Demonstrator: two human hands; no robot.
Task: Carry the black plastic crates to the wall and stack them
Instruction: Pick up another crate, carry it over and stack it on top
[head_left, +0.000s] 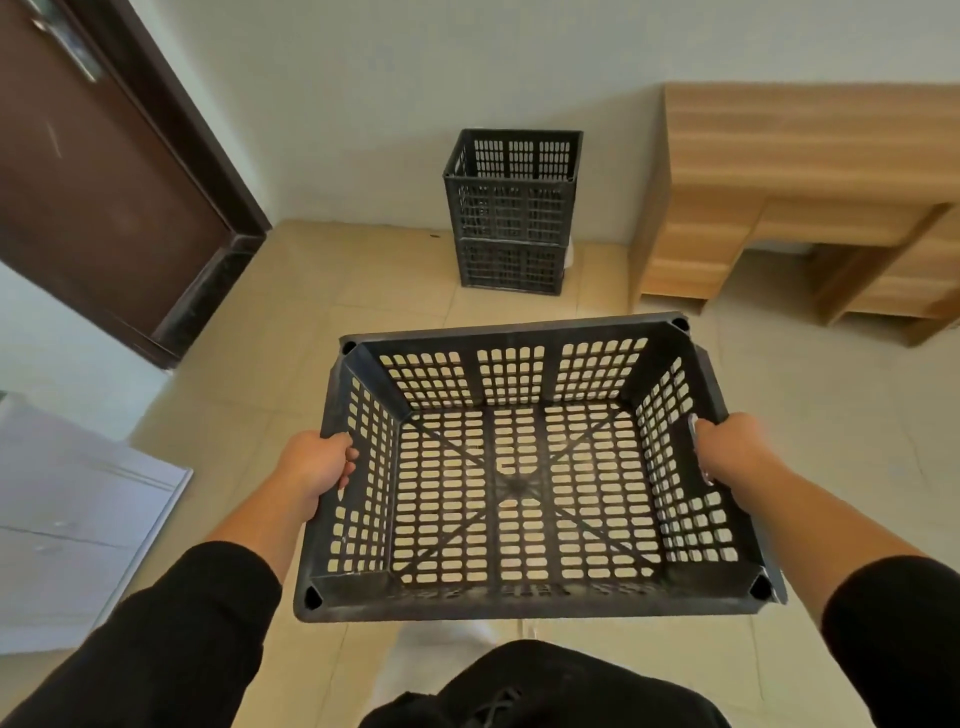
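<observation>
I hold an empty black plastic crate (519, 597) level in front of me, above the tiled floor. My left hand (311, 467) grips its left side wall and my right hand (727, 452) grips its right side wall at the handle slot. Ahead, a stack of two black crates (511, 208) stands on the floor against the pale wall (363, 78). The held crate is well short of that stack, with open floor between them.
A dark brown door (93, 171) is at the left. A light wooden desk (810, 171) stands right of the stack, against the wall. A white cabinet (67, 519) sits at the lower left. Beige floor tiles (363, 312) lead to the stack.
</observation>
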